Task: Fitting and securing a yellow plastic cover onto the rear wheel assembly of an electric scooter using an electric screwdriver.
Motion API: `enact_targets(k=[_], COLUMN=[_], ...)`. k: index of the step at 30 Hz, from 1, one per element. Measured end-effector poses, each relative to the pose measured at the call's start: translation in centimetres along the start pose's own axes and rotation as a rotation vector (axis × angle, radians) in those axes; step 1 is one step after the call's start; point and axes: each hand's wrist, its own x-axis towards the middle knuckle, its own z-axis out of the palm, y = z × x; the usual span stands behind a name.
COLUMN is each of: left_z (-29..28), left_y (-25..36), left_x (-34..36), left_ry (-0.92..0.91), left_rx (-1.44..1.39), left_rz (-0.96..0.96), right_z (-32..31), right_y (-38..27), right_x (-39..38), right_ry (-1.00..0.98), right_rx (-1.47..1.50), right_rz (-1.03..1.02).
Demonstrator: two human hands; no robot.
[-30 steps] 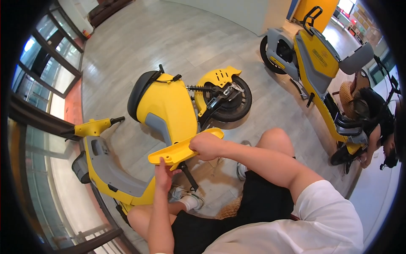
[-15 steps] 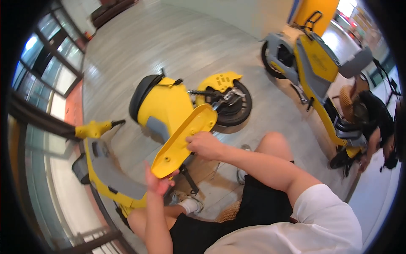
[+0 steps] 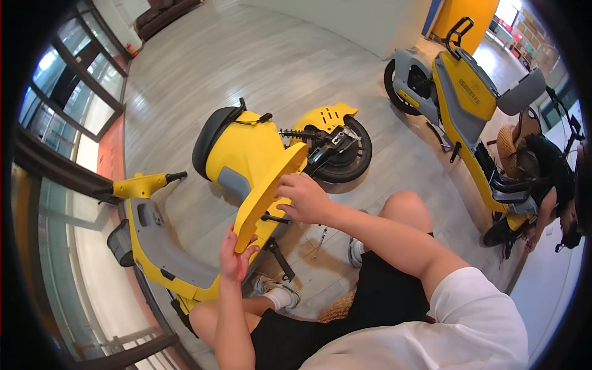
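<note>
A long yellow plastic scooter side panel (image 3: 265, 196) is held up on edge, its hollow inner side turned toward my right. My left hand (image 3: 235, 256) grips its lower end, thumb up and fingers bent around it. Bent fingers of my right hand (image 3: 303, 198) hold the panel's inner side near the middle; some fingertips are hidden. Behind the panel, a yellow scooter (image 3: 246, 145) lies on its side, with its black seat (image 3: 209, 145), rear wheel (image 3: 345, 154) and shock absorber (image 3: 299, 133) showing. Its handlebar (image 3: 142, 186) points toward the left wall.
Another yellow and grey scooter (image 3: 462, 105) stands at the right, with a person in black (image 3: 546, 163) bent beside it. A thin metal tool (image 3: 321, 239) lies on the floor (image 3: 296, 55) near my foot. Glass doors (image 3: 71, 80) line the left, and a dark sofa (image 3: 161, 20) sits far off.
The panel has tipped from showing its open inner face to standing more edge-on. Both hands have turned with it, and my right hand's fingers have shifted along its inner side.
</note>
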Motion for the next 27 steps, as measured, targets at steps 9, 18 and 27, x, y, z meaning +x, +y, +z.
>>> enact_targets(k=[9,18,27], left_z=[3.0,5.6,4.4], left_y=[-0.4,-1.9,-2.4], left_x=[-0.3,-1.0,-0.5], left_ry=[-0.026,-0.314,-0.174], left_rx=[1.28,1.469,1.303], left_rz=[0.805,0.895,0.922], right_z=[0.4,-5.3,1.6], right_y=[1.4,7.5,5.8], right_x=[1.6,1.8,-1.4], right_ry=[0.077,0.06,-0.369], right_rx=[0.903,0.118,1.14], right_rz=[0.941,0.817,1.133])
